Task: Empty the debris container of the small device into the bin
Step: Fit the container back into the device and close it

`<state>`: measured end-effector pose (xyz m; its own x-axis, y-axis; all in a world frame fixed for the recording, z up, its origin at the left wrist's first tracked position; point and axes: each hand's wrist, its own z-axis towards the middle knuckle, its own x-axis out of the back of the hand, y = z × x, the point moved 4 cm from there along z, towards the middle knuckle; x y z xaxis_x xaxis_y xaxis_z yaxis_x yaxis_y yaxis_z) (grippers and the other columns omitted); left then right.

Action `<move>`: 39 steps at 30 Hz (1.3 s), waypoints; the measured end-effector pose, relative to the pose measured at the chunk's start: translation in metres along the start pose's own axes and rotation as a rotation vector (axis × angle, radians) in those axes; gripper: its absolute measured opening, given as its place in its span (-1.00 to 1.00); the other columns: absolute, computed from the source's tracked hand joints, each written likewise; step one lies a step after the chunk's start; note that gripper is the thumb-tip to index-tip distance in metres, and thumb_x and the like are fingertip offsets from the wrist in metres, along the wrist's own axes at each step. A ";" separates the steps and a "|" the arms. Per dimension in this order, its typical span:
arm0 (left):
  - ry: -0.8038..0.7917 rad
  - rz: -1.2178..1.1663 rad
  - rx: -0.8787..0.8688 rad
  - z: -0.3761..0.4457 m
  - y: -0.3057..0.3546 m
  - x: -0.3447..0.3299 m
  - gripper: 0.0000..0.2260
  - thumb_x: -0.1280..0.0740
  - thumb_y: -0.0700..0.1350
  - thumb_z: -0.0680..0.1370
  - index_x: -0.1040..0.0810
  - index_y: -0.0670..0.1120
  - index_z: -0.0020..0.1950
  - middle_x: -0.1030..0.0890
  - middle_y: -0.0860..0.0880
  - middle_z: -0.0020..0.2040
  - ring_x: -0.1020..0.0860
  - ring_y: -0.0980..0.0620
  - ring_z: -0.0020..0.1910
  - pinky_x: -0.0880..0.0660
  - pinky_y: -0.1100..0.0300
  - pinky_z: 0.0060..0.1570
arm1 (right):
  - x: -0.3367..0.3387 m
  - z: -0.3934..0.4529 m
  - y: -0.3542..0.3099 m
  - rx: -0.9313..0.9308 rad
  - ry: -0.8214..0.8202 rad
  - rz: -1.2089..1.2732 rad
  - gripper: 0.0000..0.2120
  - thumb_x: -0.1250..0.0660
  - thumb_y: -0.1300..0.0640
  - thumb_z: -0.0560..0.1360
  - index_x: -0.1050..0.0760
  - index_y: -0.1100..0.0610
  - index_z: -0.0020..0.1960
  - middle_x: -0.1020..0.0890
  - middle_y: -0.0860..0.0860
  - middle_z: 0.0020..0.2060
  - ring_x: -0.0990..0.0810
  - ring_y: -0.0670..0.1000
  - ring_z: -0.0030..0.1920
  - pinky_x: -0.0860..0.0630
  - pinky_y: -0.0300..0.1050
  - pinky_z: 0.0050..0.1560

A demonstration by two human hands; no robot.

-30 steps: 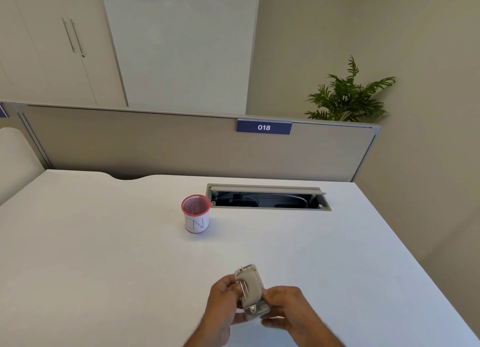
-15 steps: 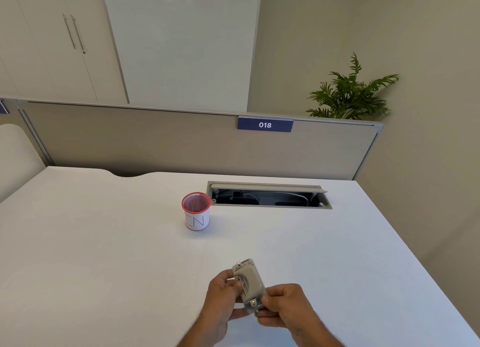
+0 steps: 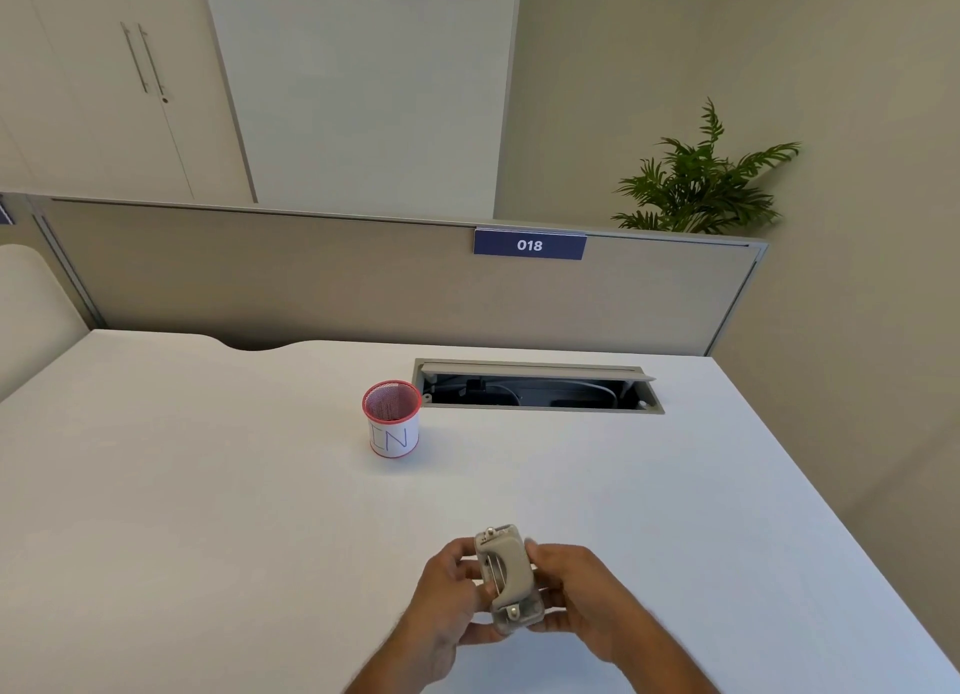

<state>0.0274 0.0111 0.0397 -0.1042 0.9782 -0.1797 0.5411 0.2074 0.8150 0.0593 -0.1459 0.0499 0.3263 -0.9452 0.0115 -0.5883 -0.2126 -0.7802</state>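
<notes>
A small grey hole punch (image 3: pixel 506 579) is held just above the white desk (image 3: pixel 208 485), near its front edge, with its metal underside partly showing. My left hand (image 3: pixel 447 597) grips its left side and my right hand (image 3: pixel 576 600) grips its right side and base. The bin, a red mesh cup (image 3: pixel 392 418) with a white paper label, stands upright farther back on the desk, a little to the left of the hands. What lies inside the cup cannot be made out.
An open cable hatch (image 3: pixel 537 389) is set into the desk behind and right of the cup. A beige partition (image 3: pixel 311 277) with a blue "018" sign (image 3: pixel 530 246) closes the back. The desk's right edge runs diagonally; a potted plant (image 3: pixel 701 184) stands beyond.
Both hands have turned the hole punch slightly between them and kept it near the desk's front edge. The cup has stayed put.
</notes>
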 end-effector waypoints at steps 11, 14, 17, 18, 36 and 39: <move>-0.019 0.073 0.006 0.002 -0.006 -0.001 -0.59 -0.30 -0.47 0.44 -0.59 -0.04 0.12 -0.65 -0.19 0.06 -0.70 -0.07 -0.21 -0.68 -0.07 -0.24 | -0.007 0.002 -0.008 0.048 0.027 -0.136 -0.72 -0.49 0.03 0.44 -0.53 -0.02 0.12 -0.80 0.04 -0.15 -0.76 0.03 -0.23 -0.63 -0.09 -0.30; -0.004 0.067 0.005 0.002 -0.007 0.000 -0.60 -0.27 -0.47 0.44 -0.59 -0.05 0.11 -0.66 -0.20 0.04 -0.71 -0.08 -0.23 -0.66 -0.03 -0.28 | -0.007 0.003 -0.006 0.059 0.039 -0.134 -0.67 -0.51 0.00 0.42 -0.53 -0.03 0.14 -0.79 0.05 -0.14 -0.77 0.04 -0.19 -0.64 -0.08 -0.27; 0.011 0.061 -0.002 0.003 -0.009 0.002 -0.64 -0.28 -0.44 0.46 -0.58 -0.06 0.10 -0.68 -0.18 0.02 -0.71 -0.10 -0.21 -0.68 -0.09 -0.22 | -0.003 0.003 -0.004 0.103 0.172 -0.126 -0.58 -0.58 -0.08 0.34 -0.53 -0.01 0.11 -0.73 0.08 -0.06 -0.74 0.05 -0.09 -0.63 -0.12 -0.31; 0.011 0.058 -0.003 0.004 -0.010 0.003 -0.66 -0.30 -0.43 0.46 -0.58 -0.06 0.11 -0.68 -0.18 0.01 -0.71 -0.10 -0.21 -0.69 -0.11 -0.20 | 0.001 0.003 -0.003 0.123 0.240 -0.143 -0.60 -0.59 -0.07 0.32 -0.56 0.03 0.05 -0.71 0.08 -0.09 -0.71 0.04 -0.11 -0.61 -0.15 -0.35; 0.388 1.182 -0.718 0.018 -0.037 0.036 -0.61 -0.26 0.17 0.52 -0.65 -0.04 0.19 -0.69 0.08 0.05 -0.65 -0.03 0.07 -0.52 0.10 0.08 | 0.000 0.017 0.034 0.083 0.325 -0.124 -0.82 -0.45 0.25 0.48 -0.61 0.23 -0.29 -0.61 0.11 -0.48 -0.52 0.00 -0.55 -0.53 -0.20 -0.49; 0.422 1.388 -0.678 0.022 -0.044 0.038 -0.37 -0.14 0.32 0.49 -0.67 -0.13 0.19 -0.70 -0.09 0.18 -0.66 -0.16 0.18 -0.13 0.04 0.36 | -0.001 0.020 0.039 0.069 0.337 -0.112 -0.82 -0.45 0.24 0.49 -0.60 0.24 -0.28 -0.62 0.12 -0.46 -0.54 0.01 -0.54 -0.54 -0.20 -0.49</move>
<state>0.0180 0.0391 -0.0155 -0.1453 0.3146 0.9381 -0.0322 -0.9491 0.3133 0.0508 -0.1483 0.0075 0.1173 -0.9480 0.2959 -0.5073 -0.3133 -0.8028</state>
